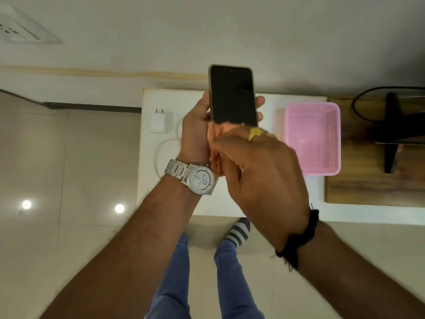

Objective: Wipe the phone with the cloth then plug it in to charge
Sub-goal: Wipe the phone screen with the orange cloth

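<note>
My left hand [197, 132] grips a black-screened phone [232, 95] upright above the white table [230, 203], screen facing me. My right hand [257, 176] presses an orange cloth [216, 143] against the phone's lower end; most of the cloth is hidden under the fingers and is blurred. A white charger plug [160, 120] lies on the table's left part, its white cable [164, 146] curling behind my left wrist. A white wall socket [20, 26] is at the upper left on the wall.
A pink plastic basket [312, 139] stands on the right of the table. Beyond it a wooden surface [368, 189] carries a black stand and a dark cable [358, 107]. Below are the tiled floor, my legs and a striped sock [239, 231].
</note>
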